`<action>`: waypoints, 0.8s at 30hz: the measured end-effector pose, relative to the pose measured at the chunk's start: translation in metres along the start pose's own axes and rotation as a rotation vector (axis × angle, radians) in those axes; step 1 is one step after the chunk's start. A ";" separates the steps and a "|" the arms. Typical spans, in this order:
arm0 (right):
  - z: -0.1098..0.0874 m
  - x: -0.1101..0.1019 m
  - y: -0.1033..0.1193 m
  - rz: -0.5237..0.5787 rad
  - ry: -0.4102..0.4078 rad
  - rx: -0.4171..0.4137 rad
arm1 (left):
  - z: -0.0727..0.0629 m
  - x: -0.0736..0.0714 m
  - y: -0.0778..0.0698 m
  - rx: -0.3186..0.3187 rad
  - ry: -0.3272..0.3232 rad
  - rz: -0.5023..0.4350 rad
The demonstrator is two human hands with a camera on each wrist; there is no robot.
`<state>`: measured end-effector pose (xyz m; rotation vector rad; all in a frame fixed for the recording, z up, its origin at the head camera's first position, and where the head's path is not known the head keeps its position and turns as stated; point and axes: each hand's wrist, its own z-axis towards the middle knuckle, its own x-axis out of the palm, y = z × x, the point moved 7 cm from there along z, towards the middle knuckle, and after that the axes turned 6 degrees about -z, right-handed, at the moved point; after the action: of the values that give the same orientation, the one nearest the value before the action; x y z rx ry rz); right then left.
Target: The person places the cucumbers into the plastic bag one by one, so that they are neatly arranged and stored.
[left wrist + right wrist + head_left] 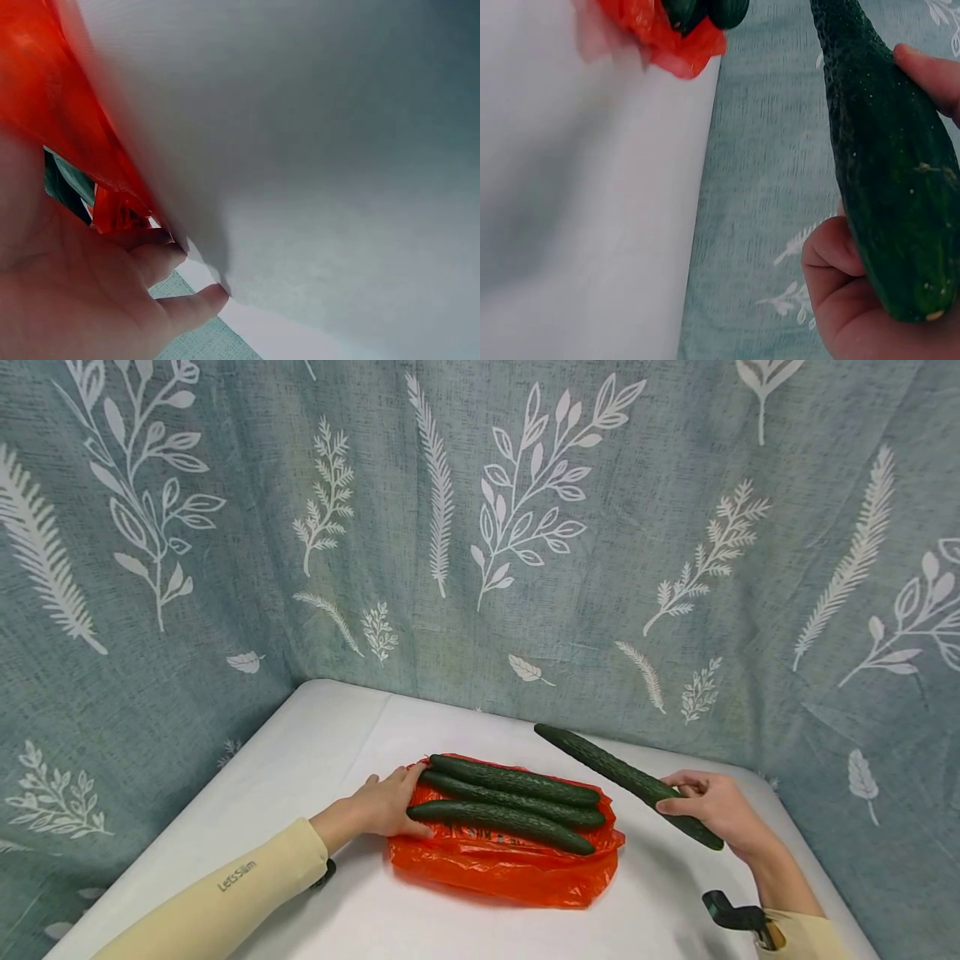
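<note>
My right hand (726, 810) pinches a long dark green cucumber (611, 768) near its lower end, holding it tilted above the table. In the right wrist view this cucumber (889, 157) shows its bumpy skin, with thumb and fingers on either side. My left hand (382, 806) rests against the left end of a red plastic bag (502, 872), its fingers loosely spread. The left wrist view shows some of its fingertips touching the white surface beside the bag. Three cucumbers (498, 822) lie side by side on top of the bag.
The white-covered table (337, 910) runs back to a blue-green curtain (450, 635) with white leaf prints, which also hangs along the left side. A black wrist mount (738, 914) sits on the right forearm.
</note>
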<state>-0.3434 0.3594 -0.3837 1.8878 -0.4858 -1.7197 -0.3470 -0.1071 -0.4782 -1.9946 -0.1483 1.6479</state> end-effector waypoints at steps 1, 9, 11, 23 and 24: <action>0.000 0.001 0.004 0.005 0.008 -0.009 | 0.000 0.000 0.000 -0.002 0.001 -0.001; 0.007 0.014 0.025 0.030 0.054 -0.083 | 0.001 0.001 0.001 -0.006 0.006 0.009; 0.008 0.018 0.032 0.040 0.068 -0.117 | 0.001 0.001 0.001 -0.007 0.005 0.009; 0.022 0.048 0.061 0.068 0.174 -0.220 | -0.001 0.000 0.000 -0.017 0.006 0.003; 0.024 0.050 0.063 0.062 0.177 -0.238 | -0.001 -0.001 0.000 -0.018 0.004 0.002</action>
<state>-0.3551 0.2761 -0.3866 1.8124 -0.2559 -1.4825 -0.3460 -0.1075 -0.4772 -2.0118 -0.1601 1.6485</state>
